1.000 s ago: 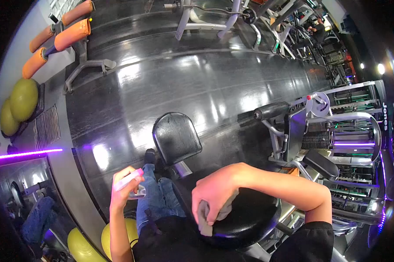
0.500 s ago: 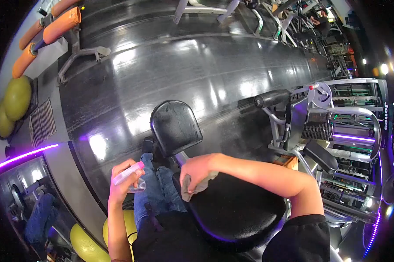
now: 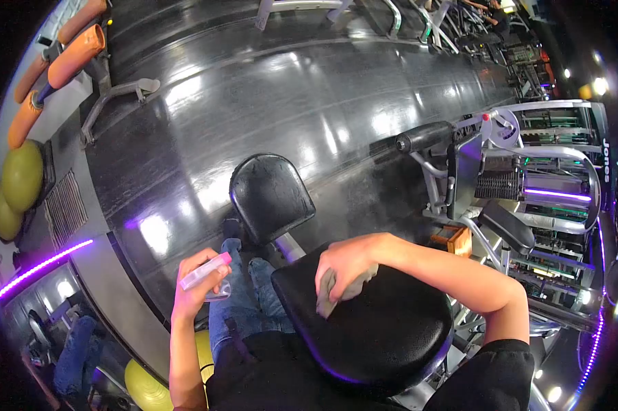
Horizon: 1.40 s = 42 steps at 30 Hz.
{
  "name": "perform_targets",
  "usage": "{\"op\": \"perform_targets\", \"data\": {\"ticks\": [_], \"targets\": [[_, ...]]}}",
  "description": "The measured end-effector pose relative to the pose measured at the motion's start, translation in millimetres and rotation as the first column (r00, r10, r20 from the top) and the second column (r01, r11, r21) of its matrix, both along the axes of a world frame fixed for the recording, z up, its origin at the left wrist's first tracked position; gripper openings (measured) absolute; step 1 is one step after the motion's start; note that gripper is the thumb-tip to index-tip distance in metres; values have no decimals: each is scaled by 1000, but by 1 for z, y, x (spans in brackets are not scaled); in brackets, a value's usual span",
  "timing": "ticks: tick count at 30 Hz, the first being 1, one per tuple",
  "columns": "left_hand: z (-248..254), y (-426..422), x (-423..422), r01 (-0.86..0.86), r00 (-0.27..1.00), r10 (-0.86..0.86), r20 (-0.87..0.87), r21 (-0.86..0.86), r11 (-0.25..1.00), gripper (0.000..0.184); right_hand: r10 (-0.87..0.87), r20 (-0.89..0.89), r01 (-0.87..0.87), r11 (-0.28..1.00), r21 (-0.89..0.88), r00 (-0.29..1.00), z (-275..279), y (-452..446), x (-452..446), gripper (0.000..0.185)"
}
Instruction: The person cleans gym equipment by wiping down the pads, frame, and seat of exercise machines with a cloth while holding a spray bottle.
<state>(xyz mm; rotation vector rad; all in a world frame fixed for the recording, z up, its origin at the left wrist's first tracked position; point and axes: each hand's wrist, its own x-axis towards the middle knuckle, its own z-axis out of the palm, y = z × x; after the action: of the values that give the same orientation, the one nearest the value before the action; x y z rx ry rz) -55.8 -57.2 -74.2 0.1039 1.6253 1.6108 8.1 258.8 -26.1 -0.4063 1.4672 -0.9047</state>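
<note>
My left hand (image 3: 198,282) is wrapped round a clear spray bottle (image 3: 218,293) with a pink nozzle, held up over my jeans. Bunched under the fingers of my right hand (image 3: 350,266) is a grey cloth (image 3: 350,288), which lies against the larger black padded bench cushion (image 3: 384,332). Part of the cloth is hidden beneath the palm. Beyond this cushion, joined to it by a metal bar, is a smaller black seat pad (image 3: 273,195) with a worn, creased surface.
A weight machine (image 3: 466,178) with black pads stands at the right, near a wooden box (image 3: 457,241). Orange foam rollers on a frame (image 3: 76,55) and green exercise balls (image 3: 21,177) are at the left. A mirror (image 3: 55,322) is at lower left. Someone (image 3: 495,20) is far off, upper right.
My right hand has slid the cloth rightward across the larger cushion, away from its left edge. My left hand keeps the spray bottle in nearly the same place. The view has shifted slightly.
</note>
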Motion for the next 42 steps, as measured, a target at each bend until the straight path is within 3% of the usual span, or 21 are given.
{"op": "perform_targets", "data": {"ticks": [2, 5, 7, 9, 10, 13, 17, 19, 21, 26, 28, 32, 35, 36, 40, 42], "targets": [[-1, 1, 0, 29, 1000, -29, -10, -8, 1000, 19, -39, 14, 34, 960, 278, 999, -16, 13, 6, 33], [-1, 5, 1, 61, 998, -60, 21, -12, 998, 18, -65, -113, 98, 942, 320, 991, -39, 26, 18, 34], [0, 8, 0, 99, 995, -98, 22, -32, 995, 18, -84, -96, 111, 941, 319, 992, -28, 16, 16, 31], [0, 11, -1, 118, 993, -117, 31, -39, 992, 18, -99, -127, 113, 987, 111, 987, -6, 5, 16, 27], [-1, 14, -4, 127, 991, -125, 36, -42, 991, 18, -143, 6, 143, 989, 42, 990, 11, -3, 14, 26], [-5, 20, -9, 152, 988, -152, 15, -75, 986, 18, -140, -94, 140, 990, -6, 986, 39, -7, 19, 28], [-7, 29, -12, 177, 984, -175, 26, -73, 982, 17, -113, -87, 119, 990, 71, 990, 43, 26, 19, 30], [-5, 33, -12, 182, 983, -182, 12, -79, 980, 17, -160, -24, 159, 936, 315, 987, 36, 40, 16, 28], [-4, 37, -13, 190, 982, -189, 17, -72, 979, 17, -198, -164, 246, 898, 365, 966, -23, 55, 42, 28], [1, 43, -14, 224, 975, -222, 26, -69, 972, 16, -210, -248, 274, 926, 261, 946, -18, 49, 36, 29], [-1, 47, -16, 229, 973, -227, 34, -60, 972, 15, -207, -15, 203, 940, 273, 978, 21, 43, 26, 28], [-6, 55, -15, 224, 973, -222, 59, -25, 974, 15, -228, -24, 230, 968, 97, 973, 68, 53, 29, 31], [-3, 62, -14, 266, 964, -264, 31, -54, 963, 15, -240, -106, 258, 938, 233, 965, 76, 69, 33, 32], [-3, 64, -13, 271, 962, -269, 47, -47, 962, 15, -270, -65, 276, 908, 316, 961, 63, 74, 37, 33], [-1, 66, -9, 296, 954, -294, 59, -39, 954, 15, -379, -94, 387, 856, 344, 921, 6, 85, 45, 31], [1, 66, -8, 304, 952, -302, 47, -49, 951, 15, -154, -363, 325, 817, 476, 919, -17, 78, 48, 33]]}}
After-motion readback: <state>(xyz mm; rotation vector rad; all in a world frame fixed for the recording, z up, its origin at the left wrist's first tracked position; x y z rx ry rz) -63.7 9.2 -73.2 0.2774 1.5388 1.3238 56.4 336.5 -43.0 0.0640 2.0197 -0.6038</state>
